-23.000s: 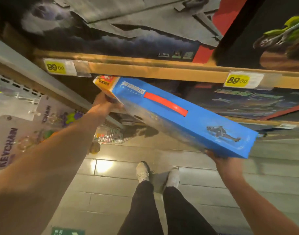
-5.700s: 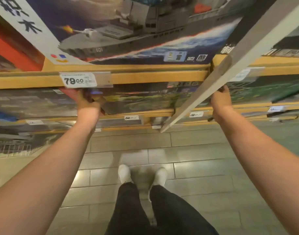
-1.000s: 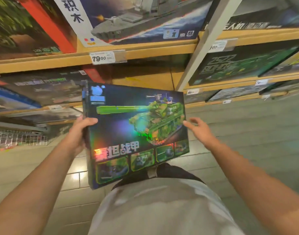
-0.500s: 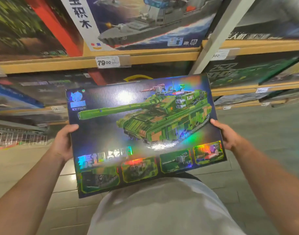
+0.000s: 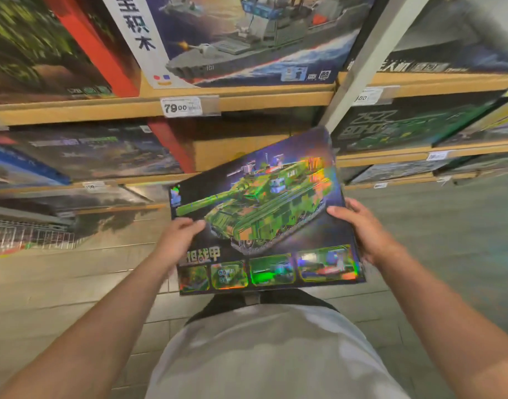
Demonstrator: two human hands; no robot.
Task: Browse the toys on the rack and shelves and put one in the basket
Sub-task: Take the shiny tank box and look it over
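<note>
Since half a second ago, the tank box (image 5: 264, 223) has been swung right and tilted. It is held before the shelves (image 5: 247, 100), left hand (image 5: 176, 240) and right hand (image 5: 362, 228) with fingers clamped on opposite edges. Browsing appears finished; no basket is seen, so it must be found next.

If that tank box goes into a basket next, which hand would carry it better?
Probably the right hand: it wraps the tank box's right edge, while the left hand only pinches the left edge. No basket is visible.
</note>
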